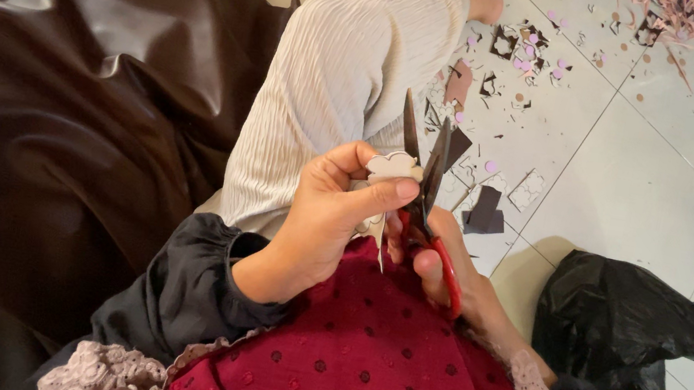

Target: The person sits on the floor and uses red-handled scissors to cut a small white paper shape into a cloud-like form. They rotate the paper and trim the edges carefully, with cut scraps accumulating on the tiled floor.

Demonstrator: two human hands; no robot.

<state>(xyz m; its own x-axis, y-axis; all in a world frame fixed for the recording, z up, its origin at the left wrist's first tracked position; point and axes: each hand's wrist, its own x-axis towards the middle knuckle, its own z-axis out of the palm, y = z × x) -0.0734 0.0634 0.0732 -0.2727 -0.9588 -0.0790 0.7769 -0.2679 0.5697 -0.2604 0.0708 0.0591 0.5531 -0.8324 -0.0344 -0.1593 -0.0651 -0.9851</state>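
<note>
Much of the right hand [439,261] is hidden, low in the middle of the frame: the dark red cloth [366,365] covers its wrist, and only a few fingers show, curled through the red handles of the scissors [426,194], which they grip. The blades point up toward the top of the frame and stand apart in a narrow V; the white shape seems to sit at their left edge, though whether steel touches it is hard to make out. The left hand [329,220], just left of the scissors, pinches that small white scalloped cutout [393,167] between thumb and forefinger, the other fingers folded behind it and out of sight; a thin pale strip hangs below the hand, too slim to tell what it is. The left forearm disappears into a black sleeve [183,290], and pink lace trim is cut off by the bottom edge. Behind the hands a leg in ribbed cream cloth [338,73] runs up to the top of the frame, blocking part of the tiled floor [647,178]. A big sheet of glossy brown leather [67,86] fills the left half. Scraps [518,50] of purple, pink and dark material lie scattered over the tiles at upper right, and a crumpled black plastic bag [622,336] sits at lower right.
</note>
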